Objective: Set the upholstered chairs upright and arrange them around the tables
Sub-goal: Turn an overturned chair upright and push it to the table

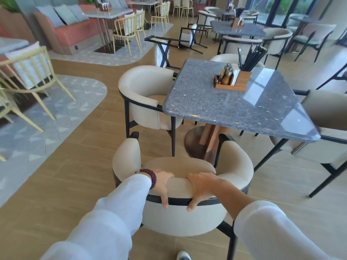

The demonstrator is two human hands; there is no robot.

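While the left hand (163,184) and right hand (201,188) each grip the backrest top, fingers curled over it, the upholstered chair (187,220) stands upright just short of the table (234,109); placing step, next probably a straight push in.

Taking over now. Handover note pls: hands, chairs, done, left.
Left hand and right hand both grip the backrest top of the near chair.
The near chair is upright, facing the grey table, not yet tucked in.
Done: left-side chair and right-side chair stand upright at that table.
Left: push the near chair in. Then right the tipped chair and the second tipped chair lying on the floor beyond the table, and place them.
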